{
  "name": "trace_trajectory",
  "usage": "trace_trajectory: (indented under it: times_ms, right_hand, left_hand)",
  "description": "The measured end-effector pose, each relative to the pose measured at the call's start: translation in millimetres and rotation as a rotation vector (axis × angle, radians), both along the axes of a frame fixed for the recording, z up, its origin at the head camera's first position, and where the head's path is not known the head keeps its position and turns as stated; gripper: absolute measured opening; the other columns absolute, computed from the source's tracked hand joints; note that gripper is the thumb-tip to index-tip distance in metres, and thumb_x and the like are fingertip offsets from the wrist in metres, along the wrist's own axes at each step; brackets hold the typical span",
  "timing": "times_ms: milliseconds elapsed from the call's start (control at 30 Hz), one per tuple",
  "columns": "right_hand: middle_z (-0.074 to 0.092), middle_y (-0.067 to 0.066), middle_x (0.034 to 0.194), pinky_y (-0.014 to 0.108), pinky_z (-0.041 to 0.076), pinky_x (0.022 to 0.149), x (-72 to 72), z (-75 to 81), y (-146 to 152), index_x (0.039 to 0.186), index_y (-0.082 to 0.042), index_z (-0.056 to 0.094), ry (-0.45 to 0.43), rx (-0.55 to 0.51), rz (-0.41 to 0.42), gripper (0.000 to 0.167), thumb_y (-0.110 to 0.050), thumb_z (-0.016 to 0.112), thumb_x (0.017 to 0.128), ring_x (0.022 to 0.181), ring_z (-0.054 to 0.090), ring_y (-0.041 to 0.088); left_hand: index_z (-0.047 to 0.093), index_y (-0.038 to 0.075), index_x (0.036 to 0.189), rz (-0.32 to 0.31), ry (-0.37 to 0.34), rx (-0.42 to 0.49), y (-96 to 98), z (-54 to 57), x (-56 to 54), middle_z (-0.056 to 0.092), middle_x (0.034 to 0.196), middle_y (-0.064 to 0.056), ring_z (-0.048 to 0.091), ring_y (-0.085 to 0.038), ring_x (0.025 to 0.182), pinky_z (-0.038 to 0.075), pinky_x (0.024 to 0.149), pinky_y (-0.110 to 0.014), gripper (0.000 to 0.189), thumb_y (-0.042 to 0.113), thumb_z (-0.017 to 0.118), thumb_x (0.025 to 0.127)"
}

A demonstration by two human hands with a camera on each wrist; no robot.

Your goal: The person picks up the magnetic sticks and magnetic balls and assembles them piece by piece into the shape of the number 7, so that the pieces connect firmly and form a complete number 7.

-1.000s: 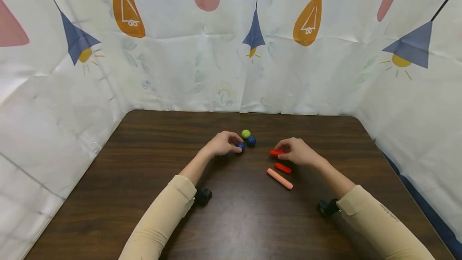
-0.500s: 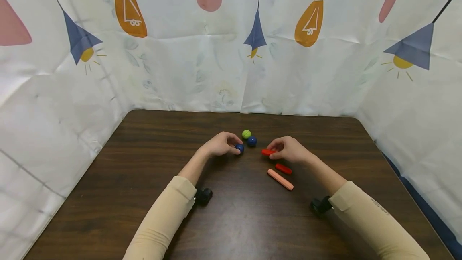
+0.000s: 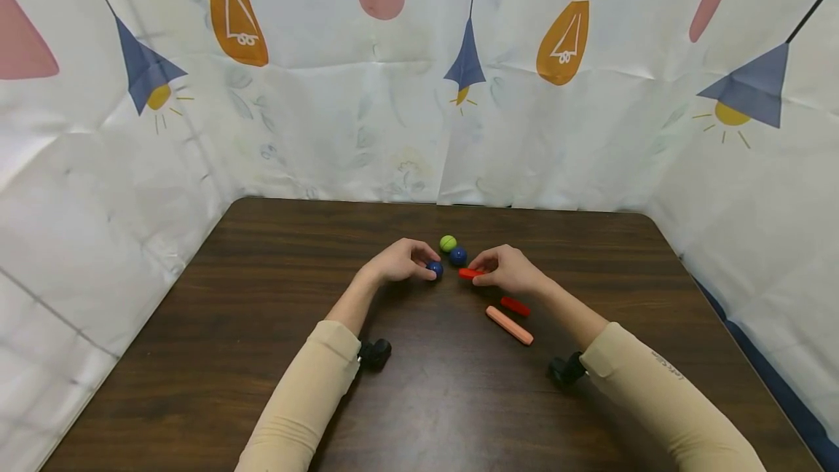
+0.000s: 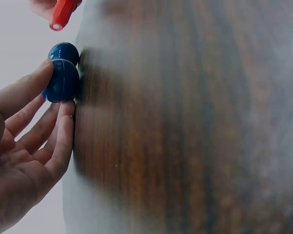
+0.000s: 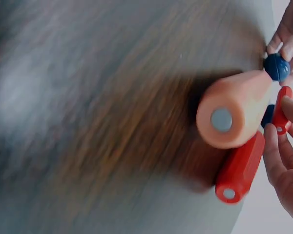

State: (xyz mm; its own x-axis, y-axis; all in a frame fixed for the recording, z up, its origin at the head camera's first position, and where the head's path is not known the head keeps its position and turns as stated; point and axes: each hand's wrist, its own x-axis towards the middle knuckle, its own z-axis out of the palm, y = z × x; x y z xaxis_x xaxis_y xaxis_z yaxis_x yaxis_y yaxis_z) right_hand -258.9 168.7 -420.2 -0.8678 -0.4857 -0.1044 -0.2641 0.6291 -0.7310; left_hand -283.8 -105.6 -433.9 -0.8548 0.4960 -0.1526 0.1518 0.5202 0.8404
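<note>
Seen from the head view, a near blue ball (image 3: 435,270) is pinched between the thumb and fingers of the left hand (image 3: 400,261) on the bench (image 3: 419,406). At its 3 o'clock, and apart from it, a held red stick (image 3: 468,273) is gripped by the thumb and fingers of the right hand (image 3: 510,270). At the near ball's 2 o'clock a far blue ball (image 3: 458,256) is seen, with a green ball (image 3: 448,243) just beside it at 11 o'clock; whether the held stick is touched by the far ball cannot be told. A loose red stick (image 3: 515,307) is left at the held stick's 4 o'clock, and a pink stick (image 3: 509,325) at its 5 o'clock, both unheld. The work is judged to be at an early stage: one ball and one stick have been taken up, no stick-to-ball join can be made out, and the remaining pieces are yet to be handled.
</note>
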Motion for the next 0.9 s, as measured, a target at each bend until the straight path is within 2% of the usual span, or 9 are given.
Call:
trace_trajectory:
  times_ms: [367,633,900]
  right_hand:
    - [0.073,0.001,0.101,0.039,0.053,0.086,-1.1,-4.9,-18,0.111,-0.009,0.079,-0.014,-0.01,-0.036,0.02,-0.014,0.08,0.091,0.093,0.065,0.018]
    - [0.073,0.0,0.1,0.035,0.054,0.081,-3.4,-9.2,-26,0.11,-0.008,0.078,0.039,0.013,-0.029,0.021,-0.016,0.081,0.091,0.089,0.064,0.017]
    - [0.073,-0.001,0.097,0.037,0.054,0.083,-2.5,-11.2,-27,0.106,-0.01,0.078,0.067,0.013,-0.045,0.017,-0.016,0.081,0.09,0.089,0.065,0.016]
  left_hand:
    - [0.073,0.007,0.116,0.004,0.016,0.0,0.9,-1.1,0.0,0.07,0.105,-0.002,0.063,-0.02,0.095,0.051,0.083,-0.033,0.03,0.014,0.083,0.089]
    - [0.073,0.007,0.115,0.008,0.009,-0.002,1.2,-1.4,0.4,0.07,0.104,-0.002,0.063,-0.02,0.094,0.051,0.084,-0.034,0.029,0.015,0.083,0.088]
    - [0.072,0.007,0.112,0.016,0.01,0.005,2.0,-2.2,1.0,0.07,0.103,-0.003,0.063,-0.02,0.093,0.05,0.082,-0.033,0.027,0.014,0.083,0.088]
